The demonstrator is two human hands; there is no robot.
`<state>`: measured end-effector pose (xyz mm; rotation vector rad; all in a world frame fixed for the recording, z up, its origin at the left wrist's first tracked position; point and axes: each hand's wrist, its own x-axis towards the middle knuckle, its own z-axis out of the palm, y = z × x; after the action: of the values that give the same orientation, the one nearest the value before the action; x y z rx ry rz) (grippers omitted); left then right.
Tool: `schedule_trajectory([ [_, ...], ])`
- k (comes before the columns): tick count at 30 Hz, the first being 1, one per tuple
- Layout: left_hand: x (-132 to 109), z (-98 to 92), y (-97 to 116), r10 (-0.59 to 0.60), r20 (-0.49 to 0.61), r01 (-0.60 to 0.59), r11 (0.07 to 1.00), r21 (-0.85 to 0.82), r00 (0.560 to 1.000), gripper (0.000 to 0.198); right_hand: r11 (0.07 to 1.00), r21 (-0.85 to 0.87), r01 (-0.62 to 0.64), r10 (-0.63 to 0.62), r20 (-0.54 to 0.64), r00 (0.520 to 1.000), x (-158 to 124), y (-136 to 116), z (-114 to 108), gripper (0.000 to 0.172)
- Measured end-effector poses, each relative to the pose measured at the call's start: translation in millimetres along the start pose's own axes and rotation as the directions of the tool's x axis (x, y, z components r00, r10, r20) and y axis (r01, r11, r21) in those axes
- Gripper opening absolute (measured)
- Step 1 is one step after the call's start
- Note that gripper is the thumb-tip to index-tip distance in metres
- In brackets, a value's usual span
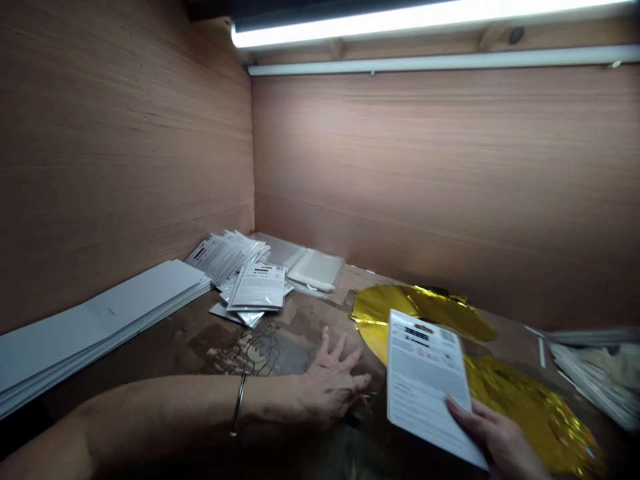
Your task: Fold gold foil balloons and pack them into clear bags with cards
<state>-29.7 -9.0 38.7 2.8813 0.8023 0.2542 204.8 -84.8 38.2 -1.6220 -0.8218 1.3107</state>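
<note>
My right hand (493,437) grips a white printed card (427,383) by its lower right corner, holding it over a gold foil sheet (505,387) that lies crumpled on the brown table (190,337). My left hand (333,387) rests palm down on the table just left of the card, fingers spread, near a small dark item I cannot make out. A thin bracelet circles my left wrist.
A pile of printed cards in clear sleeves (247,273) lies at the back left, with clear bags (315,268) beside it. Long white sheets (95,320) are stacked along the left wall. More packets (597,370) sit at the right edge. Wooden walls enclose the table.
</note>
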Motion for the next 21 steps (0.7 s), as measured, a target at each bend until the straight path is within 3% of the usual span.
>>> schedule_trajectory([
  [3, -27.6, 7.4, 17.4, -0.059, 0.060, 0.062, 0.997, -0.045, 0.996, 0.037, 0.956, -0.288, -0.057, 0.044, -0.052, 0.998, -1.8, -7.5, 14.6, 0.020],
  [6, -37.6, 3.4, 10.8, -0.303, 0.036, 0.305, 0.943, -0.135, 0.952, 0.061, 0.839, -0.538, -0.081, 0.019, -0.120, 0.993, -0.4, -9.8, 18.7, 0.025],
  [8, -39.1, -2.9, 2.3, -0.511, -0.037, 0.496, 0.848, -0.188, 0.859, 0.072, 0.806, -0.585, -0.084, -0.001, -0.144, 0.990, -1.3, -9.5, 19.3, 0.028],
  [10, -37.7, -8.9, -4.6, -0.670, -0.072, 0.641, 0.732, -0.229, 0.739, 0.066, 0.805, -0.587, -0.083, -0.011, -0.153, 0.988, -2.5, -8.5, 20.1, 0.029],
  [12, -33.6, -12.8, -8.6, -0.764, -0.012, 0.737, 0.626, -0.257, 0.645, 0.055, 0.803, -0.592, -0.076, -0.027, -0.162, 0.986, -3.0, -7.1, 21.2, 0.029],
  [14, -27.5, -13.7, -10.2, -0.802, 0.072, 0.786, 0.557, -0.270, 0.593, 0.043, 0.797, -0.600, -0.069, -0.045, -0.174, 0.984, -2.6, -5.8, 21.8, 0.028],
  [17, -18.1, -11.7, -9.6, -0.806, 0.136, 0.803, 0.526, -0.279, 0.576, 0.029, 0.787, -0.613, -0.065, -0.070, -0.193, 0.979, -1.5, -4.7, 21.5, 0.028],
  [21, -11.9, -8.4, -3.7, -0.792, 0.140, 0.791, 0.543, -0.283, 0.594, 0.024, 0.790, -0.610, -0.059, -0.085, -0.204, 0.975, -2.5, -4.7, 21.3, 0.030],
])
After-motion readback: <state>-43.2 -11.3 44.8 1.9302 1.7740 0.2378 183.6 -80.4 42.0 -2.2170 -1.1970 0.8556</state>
